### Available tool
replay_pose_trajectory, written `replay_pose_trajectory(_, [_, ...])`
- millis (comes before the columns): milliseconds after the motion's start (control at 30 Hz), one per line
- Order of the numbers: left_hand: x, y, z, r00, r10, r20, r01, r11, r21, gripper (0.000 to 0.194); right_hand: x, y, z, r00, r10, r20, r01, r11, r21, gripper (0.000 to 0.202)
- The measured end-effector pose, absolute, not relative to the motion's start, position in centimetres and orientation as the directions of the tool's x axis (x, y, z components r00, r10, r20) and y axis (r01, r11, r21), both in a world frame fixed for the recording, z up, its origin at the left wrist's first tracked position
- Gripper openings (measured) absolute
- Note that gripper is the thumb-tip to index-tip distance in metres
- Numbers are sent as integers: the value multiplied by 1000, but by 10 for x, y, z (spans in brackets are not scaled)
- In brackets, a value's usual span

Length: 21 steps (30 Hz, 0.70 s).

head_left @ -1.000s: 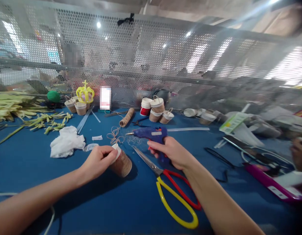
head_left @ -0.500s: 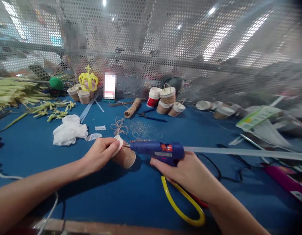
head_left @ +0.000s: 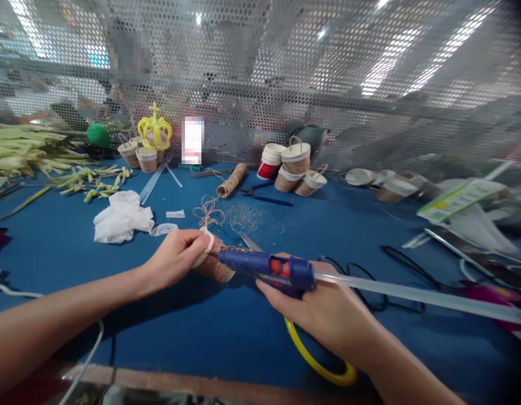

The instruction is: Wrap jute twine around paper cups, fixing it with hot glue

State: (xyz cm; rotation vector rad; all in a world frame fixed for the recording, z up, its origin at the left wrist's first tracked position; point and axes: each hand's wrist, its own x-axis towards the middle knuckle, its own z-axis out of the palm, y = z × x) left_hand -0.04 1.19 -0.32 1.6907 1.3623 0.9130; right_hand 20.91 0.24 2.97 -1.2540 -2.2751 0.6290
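My left hand (head_left: 180, 256) pinches the white-trimmed rim of a small burlap-wrapped cup (head_left: 218, 271), which is tipped on its side above the blue table. My right hand (head_left: 315, 301) grips a blue hot glue gun (head_left: 264, 267), its nozzle at the cup just below the rim. Out of the gun's back runs a long translucent glue stick (head_left: 391, 289). Under my right hand are scissors with a yellow handle (head_left: 317, 360); a blade shows beyond the gun, the rest is hidden. Loops of twine (head_left: 209, 211) lie behind the cup.
Behind are a twine roll (head_left: 232, 181), pliers (head_left: 266, 196), a white-and-red tub (head_left: 271, 161) and several burlap cups (head_left: 296, 157). White cloth (head_left: 122, 216), dried husks (head_left: 28, 149) and a yellow crown (head_left: 155, 130) are leftward. Black cable (head_left: 408, 270) lies right; perforated metal screen (head_left: 243, 84) stands behind.
The glue gun's back end and its stick have dipped, and the nozzle has shifted slightly left along the cup. A scissor blade shows beyond the gun. The view has shifted slightly.
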Motion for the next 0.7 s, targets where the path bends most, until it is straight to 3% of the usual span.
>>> replay_pose_trajectory(700, [-4,12,-4,222,967,122,467,-215,858,37,209,1,27,-445,879,173,627,443,-640,12])
